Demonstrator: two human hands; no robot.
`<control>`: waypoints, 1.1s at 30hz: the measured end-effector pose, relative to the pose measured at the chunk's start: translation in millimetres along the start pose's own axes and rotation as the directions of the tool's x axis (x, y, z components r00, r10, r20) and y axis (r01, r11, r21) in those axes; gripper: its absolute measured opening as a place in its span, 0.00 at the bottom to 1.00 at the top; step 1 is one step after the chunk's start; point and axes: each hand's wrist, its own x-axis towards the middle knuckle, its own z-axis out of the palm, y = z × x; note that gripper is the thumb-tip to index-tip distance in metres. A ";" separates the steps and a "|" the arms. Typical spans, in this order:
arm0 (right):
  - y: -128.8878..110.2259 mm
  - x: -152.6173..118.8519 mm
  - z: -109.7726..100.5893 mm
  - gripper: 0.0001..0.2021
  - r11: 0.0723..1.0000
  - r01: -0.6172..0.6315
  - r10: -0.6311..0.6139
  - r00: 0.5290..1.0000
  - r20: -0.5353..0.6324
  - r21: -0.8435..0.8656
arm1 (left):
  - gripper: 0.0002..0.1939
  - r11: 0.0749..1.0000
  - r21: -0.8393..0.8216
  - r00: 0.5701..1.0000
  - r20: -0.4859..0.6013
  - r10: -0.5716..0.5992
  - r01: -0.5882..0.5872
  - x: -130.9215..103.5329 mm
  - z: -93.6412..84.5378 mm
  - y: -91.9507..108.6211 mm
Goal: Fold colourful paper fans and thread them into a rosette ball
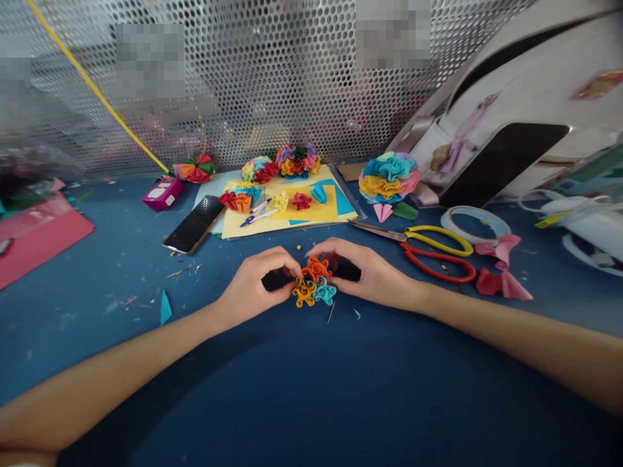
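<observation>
The blue table [311,402] is beneath the grip. The pale bag [525,97] stands beyond the grip, to its right. The scissors [403,241] lie nearer, also on the right. The left hand [250,280] and the right hand [382,275] are closed by their fingertips on the paper flowers [316,279], which are between them.

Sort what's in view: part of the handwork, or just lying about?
In the work: curled-paper cluster, held by left hand and right hand; likely scissors, multicoloured paper ball.

Lying about, seemingly: purple box, flat-lying phone, bag.
</observation>
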 end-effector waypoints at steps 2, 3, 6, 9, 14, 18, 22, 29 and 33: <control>-0.2 0.0 0.7 0.18 1.000 0.015 -0.015 1.000 0.001 -0.023 | 0.08 1.000 -0.009 1.000 0.002 -0.023 0.023 0.6 -0.2 0.2; -0.3 -0.1 0.9 0.18 0.999 0.022 -0.022 1.000 0.001 -0.034 | 0.08 0.999 -0.012 1.000 0.004 -0.030 0.030 0.8 -0.2 0.4; -0.8 -0.4 1.3 0.18 0.998 0.028 -0.028 1.000 0.006 -0.064 | 0.07 0.999 -0.022 0.999 0.009 -0.043 0.043 1.2 -0.1 1.1; -0.7 -0.7 1.4 0.19 0.996 0.030 -0.029 1.000 0.011 -0.081 | 0.07 0.997 -0.032 0.998 0.008 -0.069 0.070 1.9 0.2 1.1; 0.2 -1.5 2.4 0.20 0.989 0.074 -0.071 0.997 0.025 -0.130 | 0.07 0.997 -0.040 0.997 0.020 -0.068 0.069 2.7 -0.4 -0.4; -0.2 -2.0 3.8 0.19 0.982 0.111 -0.106 0.994 0.039 -0.155 | 0.04 0.998 -0.036 0.999 0.020 -0.050 0.050 2.2 -1.1 -1.4; -0.3 -2.0 5.2 0.19 0.978 0.133 -0.128 0.991 0.043 -0.162 | 0.03 0.999 -0.045 1.000 0.012 -0.029 0.029 1.4 -1.1 -1.0; -0.7 -2.7 5.8 0.19 0.977 0.132 -0.126 0.991 0.046 -0.166 | 0.02 0.999 -0.037 1.000 -0.010 -0.011 0.010 1.9 -0.3 0.1; -0.9 -2.4 5.4 0.20 0.981 0.107 -0.102 0.994 0.037 -0.164 | 0.02 0.999 -0.032 1.000 -0.007 -0.005 0.005 2.4 -0.7 1.3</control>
